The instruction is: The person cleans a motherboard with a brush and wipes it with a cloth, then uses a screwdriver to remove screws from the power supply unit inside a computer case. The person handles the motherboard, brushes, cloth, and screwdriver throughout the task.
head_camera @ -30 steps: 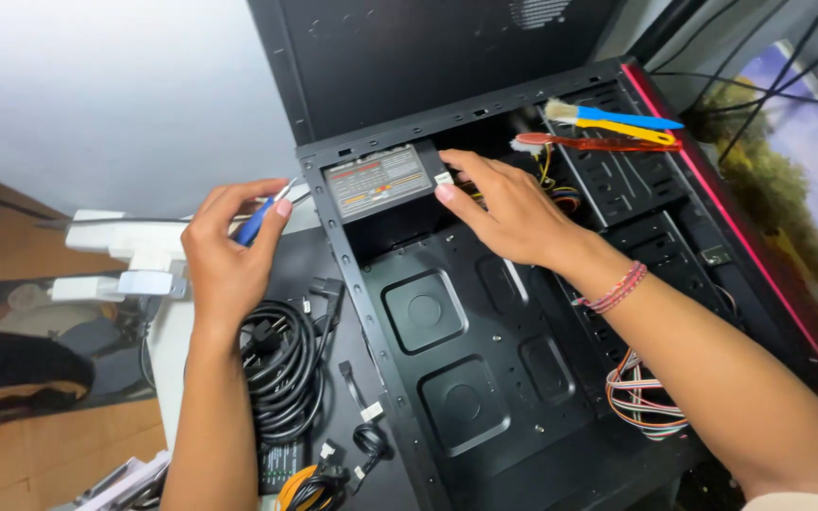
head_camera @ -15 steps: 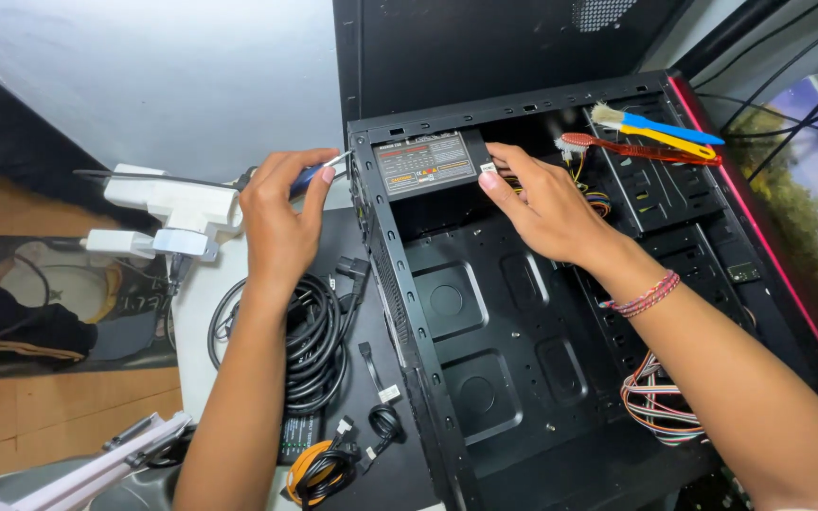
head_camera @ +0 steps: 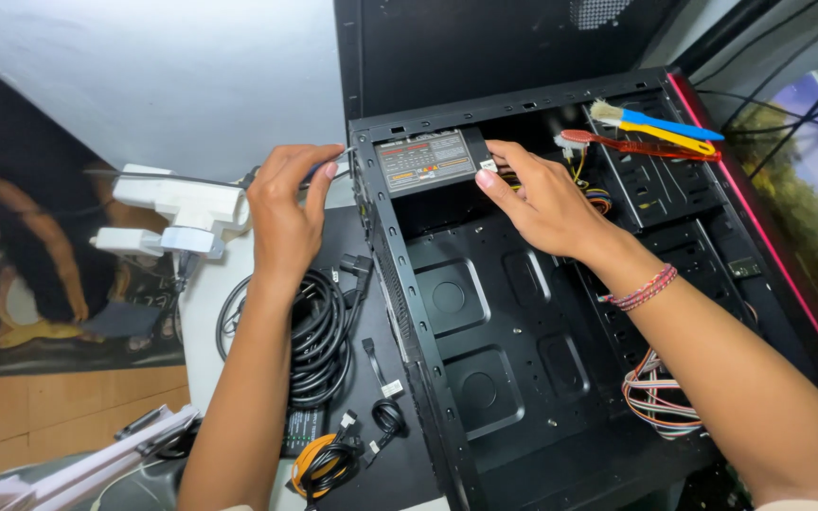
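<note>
Gripping screwdriver (head_camera: 328, 168) at case (head_camera: 385, 255) rear edge — left hand (head_camera: 286, 203); right hand (head_camera: 542, 203) steadying power supply (head_camera: 425, 163) — case floor open below.

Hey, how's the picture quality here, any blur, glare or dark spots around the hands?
Head view: both hands sharp, left hand on a screwdriver, right hand on the power supply; soft even light; case interior dark but readable; slight wide-angle bending at edges.

We see one label (head_camera: 425, 162), a grey rectangle with orange-red and white patches, on the power supply (head_camera: 466, 151) at twelve o'clock in the case. At six o'clock, a small dark label (head_camera: 301, 431) lies beside the cables.
</note>
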